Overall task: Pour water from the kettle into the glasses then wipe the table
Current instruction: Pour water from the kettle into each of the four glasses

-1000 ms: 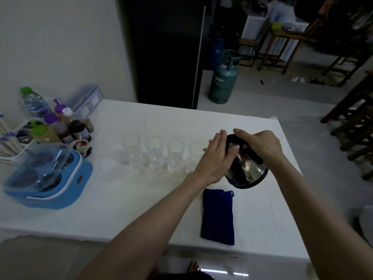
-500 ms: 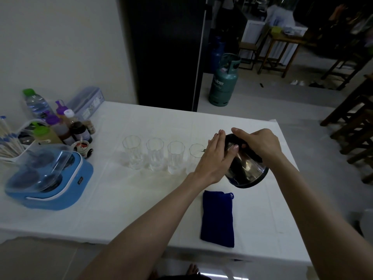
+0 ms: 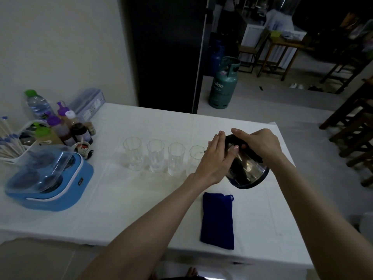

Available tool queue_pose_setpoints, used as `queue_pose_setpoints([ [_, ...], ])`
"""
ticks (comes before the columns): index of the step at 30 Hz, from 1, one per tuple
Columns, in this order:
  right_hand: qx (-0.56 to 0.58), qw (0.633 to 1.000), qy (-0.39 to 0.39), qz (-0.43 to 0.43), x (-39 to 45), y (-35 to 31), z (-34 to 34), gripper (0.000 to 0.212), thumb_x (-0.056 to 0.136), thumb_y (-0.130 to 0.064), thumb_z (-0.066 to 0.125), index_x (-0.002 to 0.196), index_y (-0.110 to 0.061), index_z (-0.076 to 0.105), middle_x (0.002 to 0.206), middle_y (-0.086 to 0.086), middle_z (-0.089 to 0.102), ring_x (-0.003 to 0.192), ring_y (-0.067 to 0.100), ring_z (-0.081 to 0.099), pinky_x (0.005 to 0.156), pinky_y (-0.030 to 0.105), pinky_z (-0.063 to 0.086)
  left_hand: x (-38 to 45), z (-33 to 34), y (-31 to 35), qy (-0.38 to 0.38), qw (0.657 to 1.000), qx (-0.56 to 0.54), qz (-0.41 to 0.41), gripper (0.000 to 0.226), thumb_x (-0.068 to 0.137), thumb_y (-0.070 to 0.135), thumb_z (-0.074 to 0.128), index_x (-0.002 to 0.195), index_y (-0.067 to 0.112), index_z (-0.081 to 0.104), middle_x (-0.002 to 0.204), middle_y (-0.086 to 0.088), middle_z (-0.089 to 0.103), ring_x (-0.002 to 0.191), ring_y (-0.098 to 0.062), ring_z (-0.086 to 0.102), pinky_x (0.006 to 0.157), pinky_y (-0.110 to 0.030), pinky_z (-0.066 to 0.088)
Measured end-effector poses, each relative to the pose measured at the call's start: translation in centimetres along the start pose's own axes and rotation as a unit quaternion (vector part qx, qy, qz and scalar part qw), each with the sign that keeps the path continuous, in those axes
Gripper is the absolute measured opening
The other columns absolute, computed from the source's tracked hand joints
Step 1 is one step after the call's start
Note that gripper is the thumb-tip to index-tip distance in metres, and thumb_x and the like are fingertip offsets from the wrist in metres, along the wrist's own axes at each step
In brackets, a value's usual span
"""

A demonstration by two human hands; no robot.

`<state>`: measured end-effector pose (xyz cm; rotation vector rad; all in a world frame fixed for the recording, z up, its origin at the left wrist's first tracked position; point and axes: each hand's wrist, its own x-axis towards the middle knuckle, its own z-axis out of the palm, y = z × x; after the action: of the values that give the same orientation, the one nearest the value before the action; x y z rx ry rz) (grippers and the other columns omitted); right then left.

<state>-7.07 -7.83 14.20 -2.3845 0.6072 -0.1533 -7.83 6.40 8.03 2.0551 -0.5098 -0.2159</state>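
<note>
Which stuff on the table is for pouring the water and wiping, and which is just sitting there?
For the job:
kettle, tilted, in the right hand
left hand, flat against the kettle
four glasses in a row
blue cloth

Just sitting there:
blue appliance
sauce bottles
water bottle
plastic box
gas cylinder, on the floor

The view sits a little lower on the scene than a second ago. The kettle (image 3: 247, 168) tips slightly more toward the glass (image 3: 196, 156).
</note>
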Motion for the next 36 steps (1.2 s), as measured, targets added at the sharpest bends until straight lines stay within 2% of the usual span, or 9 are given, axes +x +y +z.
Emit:
queue_pose_setpoints([
  [3,-0.001,1.0,0.001,-0.003,0.09,-0.12,0.0,0.062,0.083,-0.068,0.063,0.068,-0.008,0.073,0.065,0.003,0.066,0.062,0.018,0.059,0.066,0.031,0.045,-0.02,-0.17,0.19,0.0,1.0,-0.002,-0.001,0.07,0.102,0.051,0.027,0.157,0.016,0.002,0.165,0.001,0.001,0.15,-0.01,-0.004,0.121,-0.032,-0.001],
  [16,-0.017,1.0,-0.005,-0.006,0.03,-0.61,-0.43,0.062,0.085,-0.066,0.063,0.06,-0.009,0.067,0.057,0.002,0.06,0.056,0.015,0.054,0.052,0.026,0.036,0.17,-0.09,0.26,0.004,1.0,-0.006,-0.003,0.07,0.102,0.051,0.028,0.157,0.016,0.003,0.165,-0.001,0.003,0.151,-0.012,-0.003,0.121,-0.034,0.0],
  [21,-0.022,1.0,-0.002,-0.005,0.26,-0.41,-0.19,0.066,0.084,-0.068,0.062,0.063,-0.006,0.071,0.059,0.002,0.062,0.057,0.017,0.057,0.056,0.028,0.039,0.2,-0.16,0.25,0.003,1.0,-0.008,-0.006,0.07,0.102,0.052,0.028,0.157,0.016,0.003,0.165,0.0,0.002,0.151,-0.013,-0.003,0.121,-0.034,0.001],
  [33,-0.026,1.0,0.001,-0.001,0.24,-0.52,-0.16,0.069,0.083,-0.069,0.063,0.066,-0.003,0.073,0.057,0.004,0.062,0.056,0.017,0.055,0.053,0.027,0.038,-0.01,-0.2,0.44,0.003,1.0,-0.021,-0.016,0.07,0.102,0.051,0.029,0.157,0.018,0.002,0.165,0.0,0.002,0.151,-0.015,-0.004,0.121,-0.037,0.002],
  [36,-0.03,1.0,0.002,-0.003,0.3,-0.51,-0.13,0.069,0.083,-0.069,0.062,0.068,-0.003,0.074,0.059,0.003,0.062,0.057,0.017,0.056,0.057,0.029,0.039,-0.01,-0.22,0.5,0.004,0.999,-0.025,-0.02,0.07,0.102,0.052,0.029,0.157,0.019,0.002,0.165,0.0,0.002,0.151,-0.017,-0.004,0.12,-0.038,0.002],
])
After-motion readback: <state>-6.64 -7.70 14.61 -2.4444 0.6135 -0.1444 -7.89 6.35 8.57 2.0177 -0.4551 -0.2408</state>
